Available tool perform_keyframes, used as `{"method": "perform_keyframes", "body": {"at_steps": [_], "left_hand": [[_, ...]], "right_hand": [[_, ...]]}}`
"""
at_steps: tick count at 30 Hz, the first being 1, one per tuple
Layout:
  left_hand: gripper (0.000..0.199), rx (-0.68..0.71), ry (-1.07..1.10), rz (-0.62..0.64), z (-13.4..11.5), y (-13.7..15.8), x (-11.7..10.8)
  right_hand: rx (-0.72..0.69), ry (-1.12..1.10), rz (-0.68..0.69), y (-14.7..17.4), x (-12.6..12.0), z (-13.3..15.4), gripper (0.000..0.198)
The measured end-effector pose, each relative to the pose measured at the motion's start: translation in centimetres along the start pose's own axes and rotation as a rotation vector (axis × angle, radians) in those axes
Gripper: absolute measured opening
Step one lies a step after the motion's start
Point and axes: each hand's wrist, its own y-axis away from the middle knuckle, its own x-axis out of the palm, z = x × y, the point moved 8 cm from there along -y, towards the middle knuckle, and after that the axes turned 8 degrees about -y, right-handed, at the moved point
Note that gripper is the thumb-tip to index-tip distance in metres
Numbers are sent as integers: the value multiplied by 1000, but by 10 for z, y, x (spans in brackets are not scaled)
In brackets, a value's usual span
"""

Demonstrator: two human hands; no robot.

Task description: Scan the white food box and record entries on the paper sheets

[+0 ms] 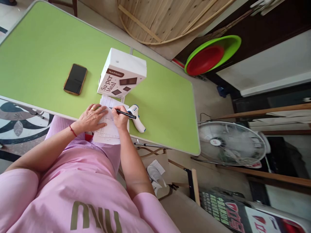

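A black pen (125,113) is gripped in my right hand (120,118), its tip at the upper part of a written-on sheet of paper (109,127). My left hand (93,118) lies flat on the left side of that sheet, fingers spread, a ring on one finger. The paper's near end hangs over the table edge toward my lap. Just right of my right hand lies a white and blue handheld infrared thermometer (138,120). Behind the paper stands a white box (126,64) printed "Super Meal".
The green folding table (165,106) bears a phone (75,79) in a brown case at left. A standing fan (230,143) is on the floor to the right. Green and red basins (206,60) and a round wooden board (167,16) lean beyond the table.
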Motion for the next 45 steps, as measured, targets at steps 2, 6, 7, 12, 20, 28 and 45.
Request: {"method": "perform_keyframes", "body": {"at_steps": [2,6,7,12,20,28,45], "left_hand": [[62,0,1,0,0,0,0],[62,-1,-2,5,0,0,1],[62,-2,-3,10,0,-1,1],[61,3,2,6,0,-1,0],[60,4,21,-18,0,-1,0],[59,1,28,-17,1,0,0],[59,-1,16,-16,1,0,0]], "right_hand": [[-2,-4,-1,0,0,0,31],[-1,-7,1,0,2,0,30],[2,-2,5,0,2,0,30],[29,8,20,0,4,-3,27],[88,16,19,-1,3,-5,24],[69,28,-20,-1,1,-3,27],[68,39,4,-1,3,-6,27]]}}
